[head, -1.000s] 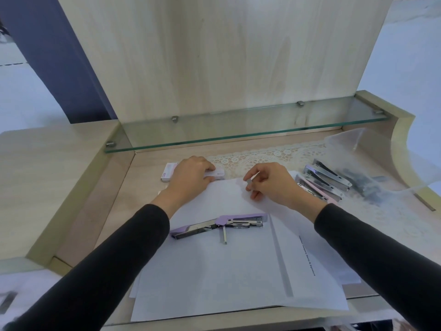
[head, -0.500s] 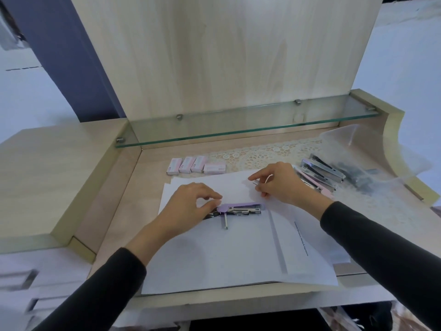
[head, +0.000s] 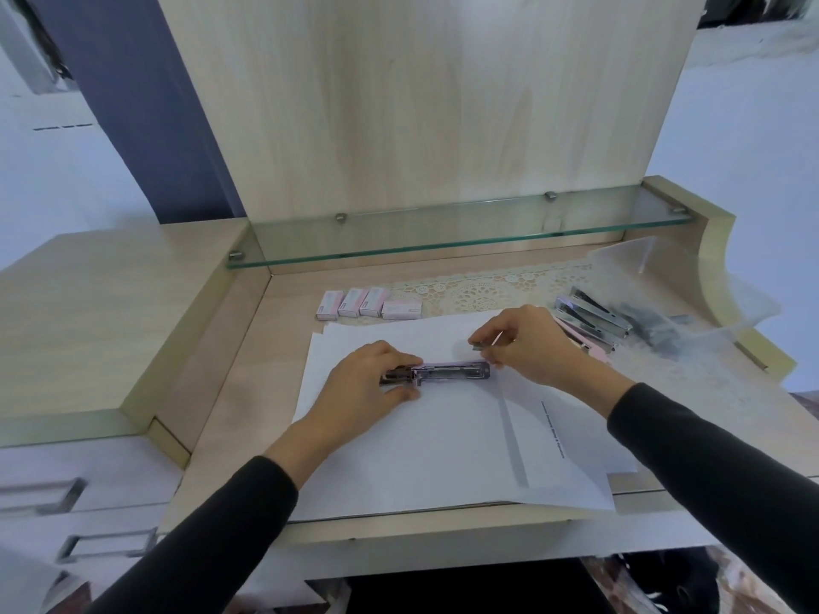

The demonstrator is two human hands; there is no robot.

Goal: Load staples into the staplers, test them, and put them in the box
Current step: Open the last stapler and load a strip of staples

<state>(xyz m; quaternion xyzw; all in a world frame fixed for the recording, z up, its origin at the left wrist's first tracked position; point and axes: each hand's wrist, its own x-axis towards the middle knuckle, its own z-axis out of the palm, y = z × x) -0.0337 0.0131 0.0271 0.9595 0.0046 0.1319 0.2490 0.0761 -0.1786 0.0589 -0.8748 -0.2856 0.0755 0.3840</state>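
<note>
Cool even daylight, soft shadow under left hand (head: 361, 385), sheen on glass shelf (head: 443, 241) beyond right hand (head: 534, 347), edges bent, slight blur esp. corners

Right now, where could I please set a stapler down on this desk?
Free: the wood strip between paper and the desk's left wall, plus the paper's near half. Crowded: staple boxes behind, stapler pile and plastic bag right; mid-sheet, left hand grips the open stapler, right hand pinches a staple strip.
</note>
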